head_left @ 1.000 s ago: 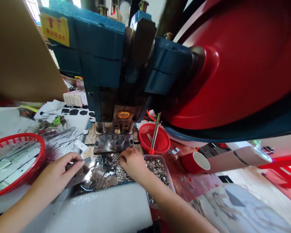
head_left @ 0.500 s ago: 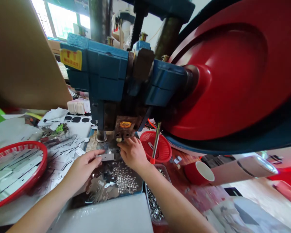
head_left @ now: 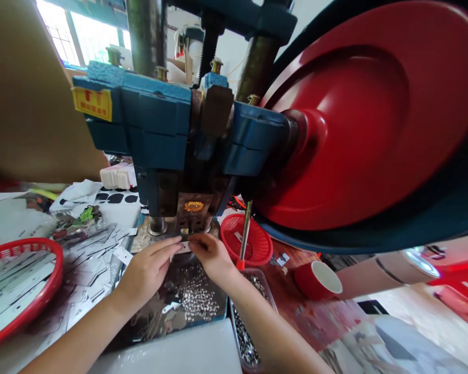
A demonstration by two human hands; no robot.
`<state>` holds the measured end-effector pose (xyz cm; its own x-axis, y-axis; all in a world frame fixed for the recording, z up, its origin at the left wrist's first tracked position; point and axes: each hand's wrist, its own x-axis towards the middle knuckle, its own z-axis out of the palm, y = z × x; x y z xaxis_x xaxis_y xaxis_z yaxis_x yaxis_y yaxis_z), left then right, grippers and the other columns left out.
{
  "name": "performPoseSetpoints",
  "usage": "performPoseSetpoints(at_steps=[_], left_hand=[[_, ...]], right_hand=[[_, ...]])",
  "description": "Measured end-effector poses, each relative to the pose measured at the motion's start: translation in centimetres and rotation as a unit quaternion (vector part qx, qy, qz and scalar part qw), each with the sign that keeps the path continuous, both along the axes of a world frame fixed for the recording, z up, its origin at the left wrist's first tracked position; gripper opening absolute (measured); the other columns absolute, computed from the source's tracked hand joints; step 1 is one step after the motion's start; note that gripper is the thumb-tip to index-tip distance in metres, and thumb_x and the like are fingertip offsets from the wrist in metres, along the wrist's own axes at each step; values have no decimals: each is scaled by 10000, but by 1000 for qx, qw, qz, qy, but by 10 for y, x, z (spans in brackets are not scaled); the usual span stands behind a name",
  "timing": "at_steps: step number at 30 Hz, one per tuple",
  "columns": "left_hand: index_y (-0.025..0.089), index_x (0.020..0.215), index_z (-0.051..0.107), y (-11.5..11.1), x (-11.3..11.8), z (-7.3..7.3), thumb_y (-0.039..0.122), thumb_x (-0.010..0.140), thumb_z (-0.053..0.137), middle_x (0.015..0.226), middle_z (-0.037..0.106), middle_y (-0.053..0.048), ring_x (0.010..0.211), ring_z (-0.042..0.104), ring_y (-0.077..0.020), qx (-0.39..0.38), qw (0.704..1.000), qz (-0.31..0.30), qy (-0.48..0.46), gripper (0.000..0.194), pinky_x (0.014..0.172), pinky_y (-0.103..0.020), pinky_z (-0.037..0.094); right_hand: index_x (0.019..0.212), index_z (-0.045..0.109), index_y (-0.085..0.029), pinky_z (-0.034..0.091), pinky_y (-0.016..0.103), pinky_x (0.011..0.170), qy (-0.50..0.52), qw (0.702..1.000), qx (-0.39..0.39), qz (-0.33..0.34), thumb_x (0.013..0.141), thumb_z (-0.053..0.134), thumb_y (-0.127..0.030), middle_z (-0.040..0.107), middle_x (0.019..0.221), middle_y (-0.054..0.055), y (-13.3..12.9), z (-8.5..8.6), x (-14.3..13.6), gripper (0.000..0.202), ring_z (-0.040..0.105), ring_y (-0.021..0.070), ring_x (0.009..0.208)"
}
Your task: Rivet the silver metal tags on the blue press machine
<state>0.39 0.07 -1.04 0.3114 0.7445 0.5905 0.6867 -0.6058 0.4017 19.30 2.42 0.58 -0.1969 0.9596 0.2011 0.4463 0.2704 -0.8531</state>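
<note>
A small flat metal plate (head_left: 184, 247) lies between my hands, just below the head of the blue press (head_left: 158, 127). My left hand (head_left: 150, 267) pinches the plate's left end between thumb and fingers. At its right end, my right hand (head_left: 211, 255) has its fingers closed on the plate, close to the press tool. Small shiny rivets (head_left: 198, 297) lie scattered on the dark press bed below my hands. A few flat metal pieces (head_left: 170, 307) lie to the left of the rivets.
A red basket (head_left: 56, 275) of flat plates stands at the left beside loose plates (head_left: 88, 270). Behind my right hand is another red basket (head_left: 268, 244). A clear tray (head_left: 245, 337) of metal parts, a red cup (head_left: 319, 280) and a large red wheel (head_left: 359, 124) are on the right.
My left hand has moved right and up with the plate, to the front of the press tool. My right hand now meets the plate's other end. The camera view has shifted slightly.
</note>
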Motion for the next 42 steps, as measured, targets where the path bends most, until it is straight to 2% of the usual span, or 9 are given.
performPoseSetpoints(at_steps=[3,6,9,18,26,29,33,38,42], left_hand=[[185,1129,661,12,-8,-6,88,858,389,1197,663,-74,1101,610,-207,13,997,18,74,396,976,-411,490],[217,1130,665,19,-12,-7,88,839,425,1211,658,-46,1159,562,-239,4,991,22,134,398,1019,-463,436],[242,1160,647,18,-12,-7,87,822,448,1226,649,-31,1179,534,-250,8,987,19,157,422,1026,-482,408],[263,1083,664,17,-8,-1,77,784,469,1198,650,-48,1130,539,-273,20,978,60,197,402,974,-493,411],[252,1186,598,1,-18,9,114,790,466,1240,591,-72,1106,542,-268,2,984,69,166,440,957,-469,429],[243,1124,623,-13,-33,6,199,843,464,1187,610,-57,1065,566,-239,-31,989,82,120,326,953,-425,440],[261,1052,645,-34,-45,-5,308,882,453,1131,624,-38,1046,578,-225,-102,986,97,93,261,936,-401,445],[296,1005,662,-54,-33,-14,337,901,417,1101,629,-10,998,596,-191,-230,967,50,101,269,887,-355,464],[282,1003,656,-56,-19,-15,356,875,458,1078,621,-28,957,596,-211,-271,954,50,121,247,848,-379,464]], right_hand=[[821,717,-206,497,294,816,-50,995,74,-54,798,609,-150,637,866,40,13,-6,-5,124,616,176,848],[835,711,-215,490,308,856,-57,992,92,-65,752,648,-119,605,907,44,22,-13,-8,142,601,182,885],[919,688,-212,480,317,881,-44,992,91,-70,734,635,-97,593,956,44,27,-19,-7,224,584,186,931],[912,674,-188,471,300,846,-29,998,48,-33,757,606,-133,597,906,26,34,-26,-11,178,580,175,895],[934,642,-198,493,254,709,-19,994,75,-81,858,506,-239,655,837,14,7,-20,27,162,615,155,777],[913,663,-192,487,281,778,-140,981,129,-36,872,505,-194,664,846,35,-13,-22,43,163,614,164,807],[993,677,-212,470,332,844,-291,941,176,8,891,537,-196,659,955,56,-29,-30,46,173,581,189,893],[901,675,-230,457,348,825,-309,934,179,-4,921,495,-188,640,916,60,-30,-39,42,186,551,200,897],[869,645,-215,445,355,801,-301,935,188,-9,921,486,-175,631,892,61,-29,-39,43,172,537,206,877]])
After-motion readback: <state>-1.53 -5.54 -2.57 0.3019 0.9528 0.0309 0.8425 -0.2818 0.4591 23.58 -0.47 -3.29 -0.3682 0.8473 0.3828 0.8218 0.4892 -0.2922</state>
